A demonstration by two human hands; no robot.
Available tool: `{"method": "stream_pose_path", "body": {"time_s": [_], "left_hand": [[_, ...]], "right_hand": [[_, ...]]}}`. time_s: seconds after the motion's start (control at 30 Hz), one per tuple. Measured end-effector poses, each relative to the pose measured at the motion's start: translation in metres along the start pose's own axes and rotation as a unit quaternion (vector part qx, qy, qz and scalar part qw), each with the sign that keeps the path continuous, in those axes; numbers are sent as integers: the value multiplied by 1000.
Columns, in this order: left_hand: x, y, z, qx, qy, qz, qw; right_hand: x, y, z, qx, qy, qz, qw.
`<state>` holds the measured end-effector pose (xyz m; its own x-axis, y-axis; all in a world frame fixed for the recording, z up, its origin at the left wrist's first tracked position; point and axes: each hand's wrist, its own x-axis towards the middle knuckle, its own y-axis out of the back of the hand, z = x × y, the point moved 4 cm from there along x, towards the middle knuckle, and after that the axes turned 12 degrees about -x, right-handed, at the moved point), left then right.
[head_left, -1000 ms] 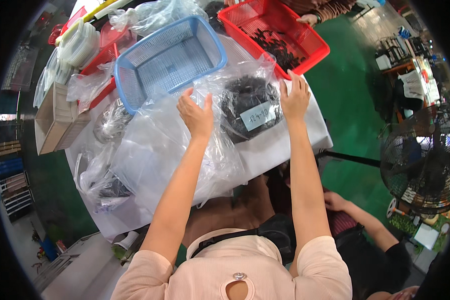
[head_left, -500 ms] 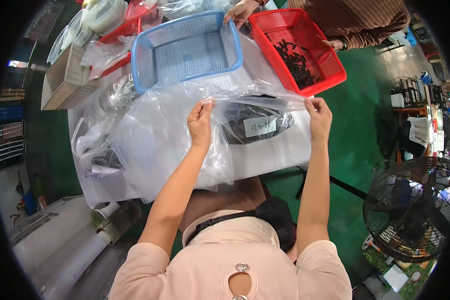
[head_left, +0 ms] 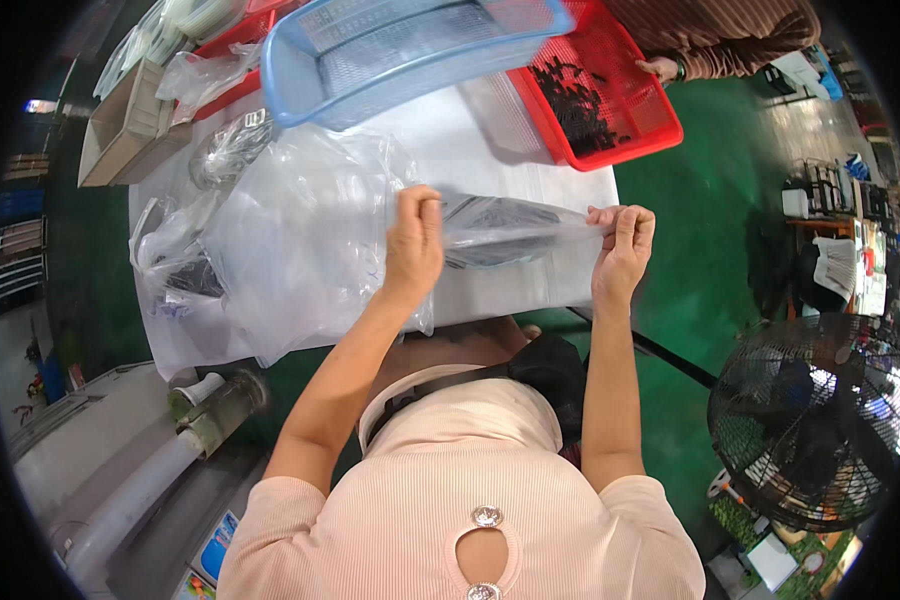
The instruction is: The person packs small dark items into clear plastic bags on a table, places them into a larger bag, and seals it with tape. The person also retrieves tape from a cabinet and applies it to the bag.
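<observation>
Between my two hands a clear plastic bag with dark contents (head_left: 500, 228) is stretched taut just above the table. My left hand (head_left: 415, 245) is closed on the bag's left end, knuckles up. The right end is pinched by the fingers of my right hand (head_left: 622, 250). What the dark contents are, I cannot make out through the film. Close to my left hand, a large heap of clear plastic bags (head_left: 290, 235) spreads over the white tabletop (head_left: 510, 300).
A blue basket (head_left: 420, 85) is tilted beyond the bags, overlapping a red basket (head_left: 660, 128) of small black parts. A co-worker's hand (head_left: 660, 68) touches the red basket's far right. A beige bin (head_left: 130, 135) stands at left; a black fan (head_left: 810, 420) at right.
The blue basket has tilted and shifted right over the red one. My hands have pulled the bag's film over the dark contents, and the white label on it no longer shows.
</observation>
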<state>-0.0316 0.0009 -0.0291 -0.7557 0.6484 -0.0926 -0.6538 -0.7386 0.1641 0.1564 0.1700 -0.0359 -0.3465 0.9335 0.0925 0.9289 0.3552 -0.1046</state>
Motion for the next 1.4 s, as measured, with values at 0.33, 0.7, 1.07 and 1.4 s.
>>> {"method": "stream_pose_path", "body": {"time_s": [0.33, 0.7, 1.07, 1.4], "left_hand": [[-17, -13, -5, 252, -273, -283, 884], [-9, 11, 5, 281, -285, -195, 896], [-4, 17, 11, 39, -172, -103, 979], [12, -1, -13, -86, -180, -118, 973]], "right_hand": [[-14, -20, -17, -345, 104, -187, 914], [2, 4, -26, -450, 123, -291, 835], [13, -19, 25, 101, -69, -321, 939], [5, -80, 50, -13, -128, -344, 930]]}}
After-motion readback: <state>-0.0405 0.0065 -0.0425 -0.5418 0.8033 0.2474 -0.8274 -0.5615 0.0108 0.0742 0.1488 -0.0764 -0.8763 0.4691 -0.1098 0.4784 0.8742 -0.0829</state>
